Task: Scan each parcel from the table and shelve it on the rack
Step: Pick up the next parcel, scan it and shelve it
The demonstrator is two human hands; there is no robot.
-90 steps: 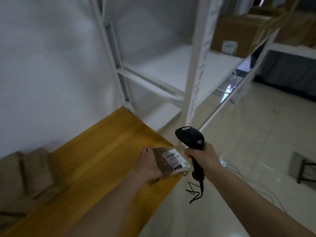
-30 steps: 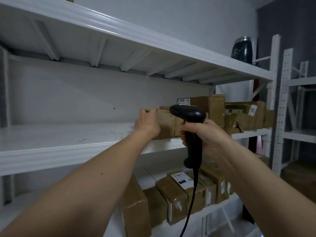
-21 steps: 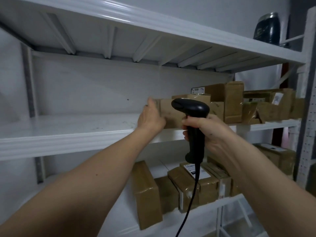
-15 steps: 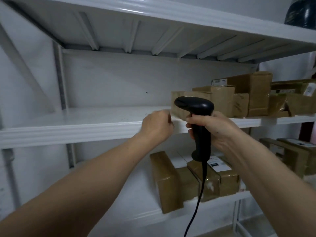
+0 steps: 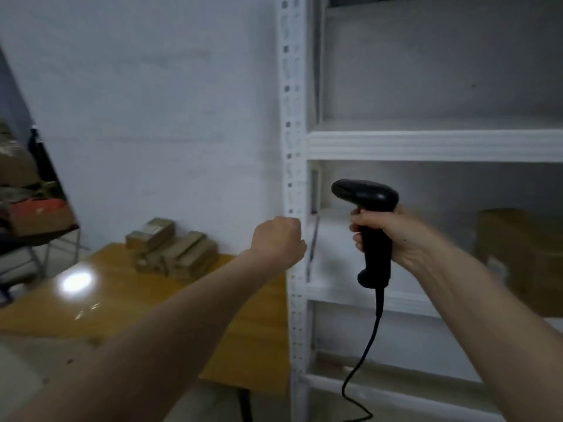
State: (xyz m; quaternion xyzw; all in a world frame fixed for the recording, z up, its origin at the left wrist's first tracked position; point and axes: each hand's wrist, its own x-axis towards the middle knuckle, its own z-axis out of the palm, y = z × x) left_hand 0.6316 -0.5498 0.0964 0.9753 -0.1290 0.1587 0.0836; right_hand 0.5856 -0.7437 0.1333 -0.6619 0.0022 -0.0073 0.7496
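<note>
My right hand (image 5: 399, 236) grips the handle of a black corded barcode scanner (image 5: 370, 222), held upright in front of the white rack (image 5: 426, 146). My left hand (image 5: 278, 240) is held out with its fingers curled and holds nothing, in the air over the table's right end beside the rack's left post. Several brown parcels (image 5: 172, 251) lie stacked on the yellow wooden table (image 5: 137, 303) against the wall, to the left of and beyond my left hand. One brown parcel (image 5: 524, 257) sits blurred on the rack's lower shelf at the right.
The rack's perforated white post (image 5: 292, 147) stands between the table and the shelves. A dark stand with boxes and clutter (image 5: 27, 202) is at the far left. The scanner's cable (image 5: 362, 360) hangs down in front of the rack.
My left hand has let go of the parcel it pushed onto the shelf and has drawn back empty. My view has swung left and down, from the shelf to the table and its parcels.
</note>
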